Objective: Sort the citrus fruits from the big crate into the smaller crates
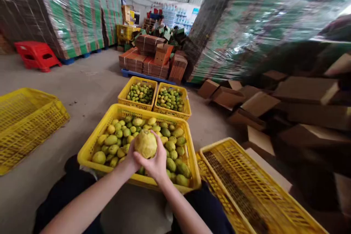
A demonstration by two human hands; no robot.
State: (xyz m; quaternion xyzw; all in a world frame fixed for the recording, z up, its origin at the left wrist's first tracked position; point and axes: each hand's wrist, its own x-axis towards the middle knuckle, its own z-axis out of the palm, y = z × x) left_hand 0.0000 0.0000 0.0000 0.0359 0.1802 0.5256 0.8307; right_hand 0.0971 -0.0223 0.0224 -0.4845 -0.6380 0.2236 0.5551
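Observation:
A knobbly, round yellow-green fruit [146, 143], much like a guava, is held up between both hands. My left hand [133, 156] closes round its left side, with part of the fingers hidden behind it. My right hand [157, 159] cups its right side and underside, the thumb lying across the lower front. Beneath the hands stands a large yellow plastic crate [90, 149], filled with loose oval fruit [111, 140] in green and yellow.
Two smaller yellow crates [137, 104] of similar fruit stand just beyond. Yellow crates lie at the left [30, 124] and right [255, 186]. Cardboard boxes [255, 104] pile up at the right. Flattened cartons [153, 62], wrapped pallets [82, 11] and a red stool [37, 54] are farther back.

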